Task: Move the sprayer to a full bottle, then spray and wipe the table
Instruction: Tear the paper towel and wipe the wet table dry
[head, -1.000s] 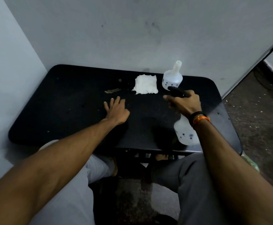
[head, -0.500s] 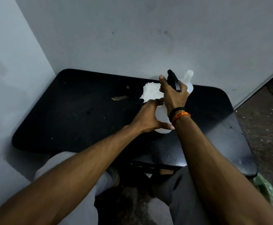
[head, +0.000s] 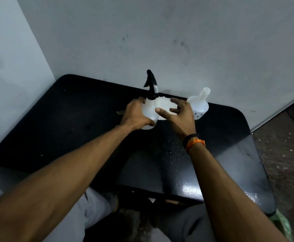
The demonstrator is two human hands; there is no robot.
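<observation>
Left hand [head: 135, 114] grip wraps bottle [head: 148, 113], right hand [head: 179, 114] spread

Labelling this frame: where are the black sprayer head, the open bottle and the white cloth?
black sprayer head [head: 151, 81], head view, trigger body.
open bottle [head: 199, 106], head view, shoulder.
white cloth [head: 162, 106], head view, middle.

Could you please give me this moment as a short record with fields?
left hand: grip closed on the spray bottle, black sprayer fitted
right hand: open, fingers spread over the white cloth
second bottle: uncapped, standing behind the right hand
table: black, droplets near the front
</observation>
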